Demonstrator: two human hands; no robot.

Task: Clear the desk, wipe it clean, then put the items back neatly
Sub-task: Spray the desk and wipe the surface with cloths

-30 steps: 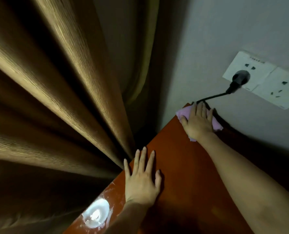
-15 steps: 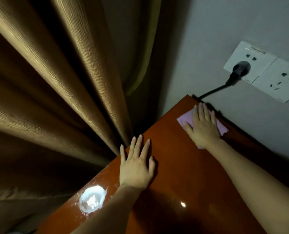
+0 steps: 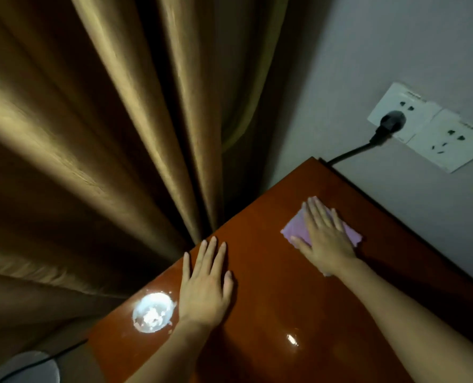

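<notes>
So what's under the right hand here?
The right hand lies flat on a pink cloth, pressing it on the red-brown desk. The cloth's edges show on both sides of the hand; its middle and the desk surface beneath are covered.

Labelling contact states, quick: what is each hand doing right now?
Left hand: open, fingers straight, flat on the glossy reddish-brown wooden desk.
Right hand: open, fingers straight, pressing the pink folded cloth onto the desk.
</notes>
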